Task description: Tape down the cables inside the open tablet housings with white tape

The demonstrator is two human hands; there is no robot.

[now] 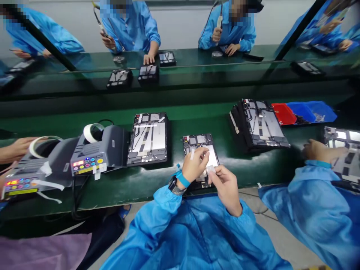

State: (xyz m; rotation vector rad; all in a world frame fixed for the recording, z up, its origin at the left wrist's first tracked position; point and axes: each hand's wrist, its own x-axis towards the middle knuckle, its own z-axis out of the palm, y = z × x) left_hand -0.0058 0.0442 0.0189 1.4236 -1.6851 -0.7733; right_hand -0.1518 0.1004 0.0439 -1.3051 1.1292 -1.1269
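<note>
An opened tablet with exposed inner parts (197, 140) lies on the bench in front of me, partly covered by my hands. My left hand (194, 164) is over its middle, thumb and forefinger closed together; whatever they hold is too small to make out. A short strip of white tape (192, 154) sticks to the back of that hand, and a blue band circles the wrist. Just to the right, my right hand (227, 188) pinches a small whitish piece (210, 170) above the tablet's lower part.
Stacked opened tablets stand left (157, 138) and right (264, 123). Two tape dispensers (114, 144) are at the left. Red (283, 113) and blue (323, 110) bins hold small parts. A co-worker's hand (320, 150) works at the right; others sit across the bench.
</note>
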